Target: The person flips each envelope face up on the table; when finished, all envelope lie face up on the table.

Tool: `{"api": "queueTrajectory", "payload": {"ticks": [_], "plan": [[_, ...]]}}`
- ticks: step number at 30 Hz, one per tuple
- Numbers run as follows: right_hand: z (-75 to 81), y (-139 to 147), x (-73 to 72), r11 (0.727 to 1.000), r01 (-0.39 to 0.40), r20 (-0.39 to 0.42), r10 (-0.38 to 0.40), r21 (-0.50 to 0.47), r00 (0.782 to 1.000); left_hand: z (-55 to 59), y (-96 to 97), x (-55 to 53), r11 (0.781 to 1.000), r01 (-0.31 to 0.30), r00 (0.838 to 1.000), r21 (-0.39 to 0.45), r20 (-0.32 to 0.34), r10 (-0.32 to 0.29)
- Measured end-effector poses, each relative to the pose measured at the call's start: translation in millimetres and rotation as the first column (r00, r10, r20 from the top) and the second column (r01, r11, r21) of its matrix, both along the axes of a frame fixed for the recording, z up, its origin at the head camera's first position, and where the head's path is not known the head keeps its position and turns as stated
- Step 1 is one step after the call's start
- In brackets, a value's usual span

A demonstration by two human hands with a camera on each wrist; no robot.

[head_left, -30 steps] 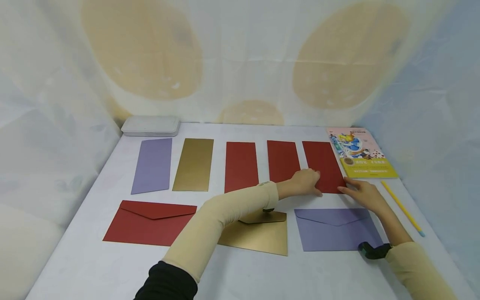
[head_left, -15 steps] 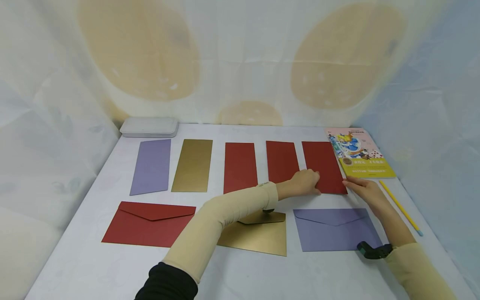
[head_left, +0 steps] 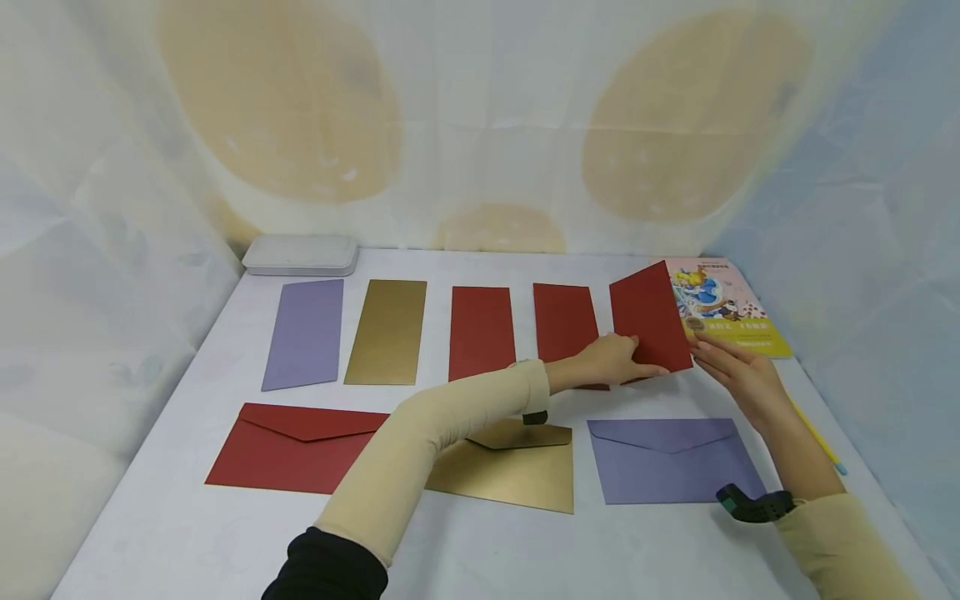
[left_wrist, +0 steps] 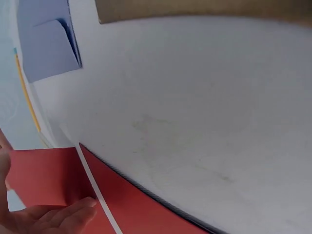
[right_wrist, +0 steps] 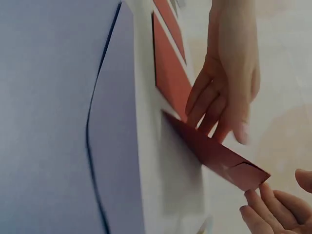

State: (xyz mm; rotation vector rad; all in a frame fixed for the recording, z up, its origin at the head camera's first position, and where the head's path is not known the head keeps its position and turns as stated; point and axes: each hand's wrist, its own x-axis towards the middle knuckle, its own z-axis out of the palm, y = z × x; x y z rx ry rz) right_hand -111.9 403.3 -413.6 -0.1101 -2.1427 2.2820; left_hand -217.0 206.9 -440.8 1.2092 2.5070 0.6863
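A red envelope (head_left: pixel 651 317) is lifted off the white table and tilted, and its flap line shows in the right wrist view. My left hand (head_left: pixel 611 360) holds it by the lower left side, thumb on one face and fingers at the other. At its right edge the fingertips of my right hand (head_left: pixel 742 379) touch it, with the thumb standing apart in the right wrist view. Beneath my left wrist is a second red piece (head_left: pixel 564 321), lying flat. A purple envelope (head_left: pixel 671 458) and a gold envelope (head_left: pixel 517 471) lie nearer, the gold one partly hidden by my left sleeve.
Another red piece (head_left: pixel 482 329), a gold piece (head_left: pixel 386 333) and a purple piece (head_left: pixel 303 333) continue the back row. A red envelope (head_left: pixel 292 450) lies front left. A white case (head_left: pixel 302 255) stands behind; a picture book (head_left: pixel 738 308) and yellow pencil (head_left: pixel 821 437) are at right.
The rightmost red envelope has risen from flat on the table and now tilts. My right hand has moved up slightly along its right edge; my left thumb has shifted onto its face.
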Motion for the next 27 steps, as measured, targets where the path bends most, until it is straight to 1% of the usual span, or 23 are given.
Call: {"api": "queueTrajectory", "payload": {"ticks": [3,6,8,11,13,15,19,21,24,27], "plan": [[3.9,-6.5,-4.5,1.0,-0.024,-0.041,0.023,-0.016,0.999,2.7,-1.8,-0.8,0.999,-0.04,0.995,0.032,0.095,0.037],[7.9,-12.6,-8.5,0.999,-0.054,-0.069,0.053,-0.008,0.996,4.5,-2.6,-2.4,0.996,-0.061,0.988,0.07,0.144,0.05],[10.1,-16.3,-10.9,0.998,-0.062,-0.075,0.063,0.016,0.995,5.2,-2.9,-3.9,0.991,-0.077,0.983,0.108,0.174,0.058],[11.9,-20.8,-14.2,0.997,-0.075,-0.083,0.077,0.029,0.994,6.7,-4.5,-5.9,0.98,-0.114,0.969,0.166,0.237,0.073],[12.1,-23.4,-16.2,0.997,-0.081,-0.092,0.082,0.017,0.992,8.3,-6.5,-6.0,0.974,-0.135,0.958,0.182,0.274,0.082],[12.0,-26.4,-17.9,0.996,-0.083,-0.101,0.084,0.011,0.991,10.5,-9.0,-5.0,0.97,-0.149,0.955,0.193,0.282,0.091],[11.4,-33.0,-21.6,0.997,-0.067,-0.094,0.069,0.026,0.993,16.3,-15.0,-1.8,0.964,-0.136,0.967,0.23,0.245,0.078],[9.9,-35.4,-23.7,0.997,-0.074,-0.09,0.077,0.034,0.993,19.9,-18.9,-0.3,0.959,-0.134,0.969,0.249,0.234,0.075],[6.5,-37.3,-27.3,0.992,-0.1,-0.087,0.106,0.072,0.991,25.4,-25.4,2.1,0.947,-0.156,0.965,0.281,0.248,0.086],[1.4,-38.0,-30.4,0.982,-0.127,-0.055,0.136,0.139,0.989,29.8,-31.6,4.2,0.934,-0.185,0.962,0.306,0.251,0.108]]}}
